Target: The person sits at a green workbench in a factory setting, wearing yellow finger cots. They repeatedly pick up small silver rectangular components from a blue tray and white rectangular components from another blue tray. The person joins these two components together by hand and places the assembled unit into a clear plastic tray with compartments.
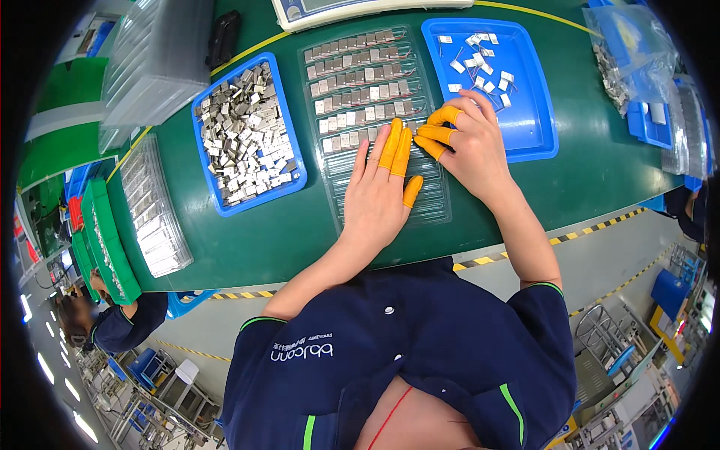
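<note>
A clear ribbed plastic tray lies in front of me, its far rows filled with small silver-grey blocks, thin wires at their right ends. My left hand, with yellow finger cots on some fingers, lies with fingers stretched out over the nearest filled row. To its right, my right hand has its yellow-capped fingers bent together at the row's right end. Whatever sits between those fingertips is hidden. Beyond that hand, a blue tray holds small white pieces with wires.
On the left, a blue bin is heaped with loose metal blocks. Empty clear trays and a tall stack of trays stand farther left, near a green bin. A white device borders the far side. Another person sits at left.
</note>
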Demonstrator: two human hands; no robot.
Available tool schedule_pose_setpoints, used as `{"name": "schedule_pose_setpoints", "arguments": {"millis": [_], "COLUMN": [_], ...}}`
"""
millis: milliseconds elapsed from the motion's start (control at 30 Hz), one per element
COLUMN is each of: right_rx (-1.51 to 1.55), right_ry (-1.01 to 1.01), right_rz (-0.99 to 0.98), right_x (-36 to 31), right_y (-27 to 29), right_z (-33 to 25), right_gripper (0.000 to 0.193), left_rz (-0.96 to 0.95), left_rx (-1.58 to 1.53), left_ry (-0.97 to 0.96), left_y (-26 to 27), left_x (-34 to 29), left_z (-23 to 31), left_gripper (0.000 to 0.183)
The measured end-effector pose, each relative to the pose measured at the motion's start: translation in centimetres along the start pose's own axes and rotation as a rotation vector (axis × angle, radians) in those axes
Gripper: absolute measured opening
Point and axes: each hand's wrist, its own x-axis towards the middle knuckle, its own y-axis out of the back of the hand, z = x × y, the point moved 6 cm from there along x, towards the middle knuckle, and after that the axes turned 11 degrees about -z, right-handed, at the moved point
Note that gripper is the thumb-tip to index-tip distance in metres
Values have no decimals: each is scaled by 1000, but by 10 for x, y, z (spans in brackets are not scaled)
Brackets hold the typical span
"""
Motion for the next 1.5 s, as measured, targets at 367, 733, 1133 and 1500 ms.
{"name": "schedule_pose_setpoints", "arguments": {"millis": [367, 733, 1133, 1500], "right_rx": [15, 3, -170, -290], "right_ry": [-39, -35, -749, -573], "right_rz": [184, 97, 80, 70], "right_x": [2, 9, -45, -16], "right_y": [13, 13, 14, 13], "right_z": [-1, -36, 34, 28], "right_gripper": [16, 22, 51, 65], "left_rz": [96, 311, 444, 475], "left_rx": [-97, -42, -192, -274], "left_ry": [69, 221, 165, 76], "left_y": [26, 43, 59, 65], "left_x": [-13, -77, -115, -130], "left_z": [-11, -60, -122, -111], "left_gripper": [53, 41, 32, 34]}}
